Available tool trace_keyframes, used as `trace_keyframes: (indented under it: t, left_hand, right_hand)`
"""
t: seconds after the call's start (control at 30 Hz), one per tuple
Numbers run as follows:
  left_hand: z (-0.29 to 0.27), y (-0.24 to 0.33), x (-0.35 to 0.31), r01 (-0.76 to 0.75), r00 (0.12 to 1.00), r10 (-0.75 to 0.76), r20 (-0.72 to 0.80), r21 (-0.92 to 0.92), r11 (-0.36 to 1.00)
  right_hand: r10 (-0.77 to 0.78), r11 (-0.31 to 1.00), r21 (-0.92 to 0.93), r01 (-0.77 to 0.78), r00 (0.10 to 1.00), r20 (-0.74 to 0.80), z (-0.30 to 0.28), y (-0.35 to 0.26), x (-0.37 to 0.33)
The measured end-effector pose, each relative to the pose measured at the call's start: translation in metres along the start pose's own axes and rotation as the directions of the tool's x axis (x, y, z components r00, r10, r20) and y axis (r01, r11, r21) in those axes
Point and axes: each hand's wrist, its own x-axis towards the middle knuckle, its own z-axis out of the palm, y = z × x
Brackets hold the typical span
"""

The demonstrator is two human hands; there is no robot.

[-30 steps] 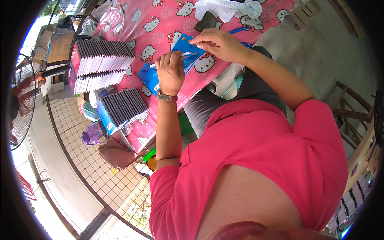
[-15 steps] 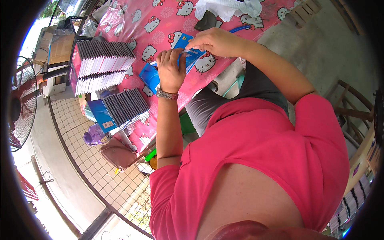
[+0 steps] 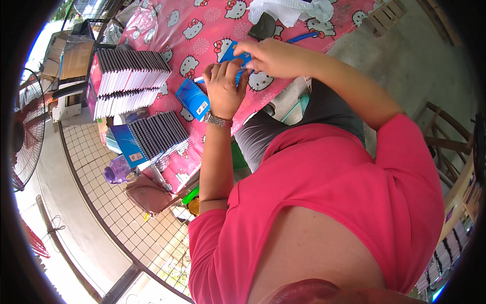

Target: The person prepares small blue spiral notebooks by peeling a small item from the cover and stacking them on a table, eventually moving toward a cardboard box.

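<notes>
Blue-covered spiral notebooks or covers (image 3: 191, 97) lie on the pink table under my hands; whether they are one piece or separate is hidden. My left hand (image 3: 225, 90), with a wristwatch (image 3: 218, 120) on its wrist, rests bent over the blue notebook, fingers curled onto it and thumb toward the right. My right hand (image 3: 271, 57) hovers just beyond, over the notebook's far part, its index finger and thumb parted with blue showing between them. A tall stack of spiral-bound books (image 3: 129, 76) and a lower row of blue spiral notebooks (image 3: 158, 133) stand left of my hands.
A dark grey object (image 3: 262, 27), a blue strip-like item (image 3: 302, 37) and crumpled white paper (image 3: 286, 11) lie at the table's far side. To the left are a cardboard box (image 3: 77, 58), a fan (image 3: 25, 134), a purple bottle (image 3: 118, 169) and a pink bag (image 3: 148, 194).
The pale page edge pinched up between my hands has gone down. My left hand moved right and lower over the notebook, uncovering more blue cover. My right hand's fingers have parted.
</notes>
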Motion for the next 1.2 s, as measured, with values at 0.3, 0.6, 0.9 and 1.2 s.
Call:
trace_keyframes:
  t: [0.3,0.6,0.9,1.2]
  left_hand:
    - [0.0,-0.003,-0.001,0.044,0.999,-0.049,0.018,0.213,0.976]
    - [0.006,-0.013,-0.006,0.129,0.991,-0.128,-0.041,0.013,0.992]
    - [0.002,-0.017,0.007,0.068,0.996,-0.073,-0.046,-0.107,0.992]
    - [-0.002,-0.02,0.005,0.094,0.995,-0.099,-0.023,-0.179,0.979]
  right_hand:
    - [0.281,0.719,-0.659,-0.22,0.96,-0.014,-0.004,0.12,0.029]
    - [0.121,0.8,0.463,-0.383,0.857,0.501,-0.039,0.032,0.026]
    - [-0.044,0.585,0.749,-0.31,0.911,0.411,-0.045,0.041,0.022]
    - [0.151,0.836,0.335,-0.435,0.769,0.621,-0.049,0.03,0.04]
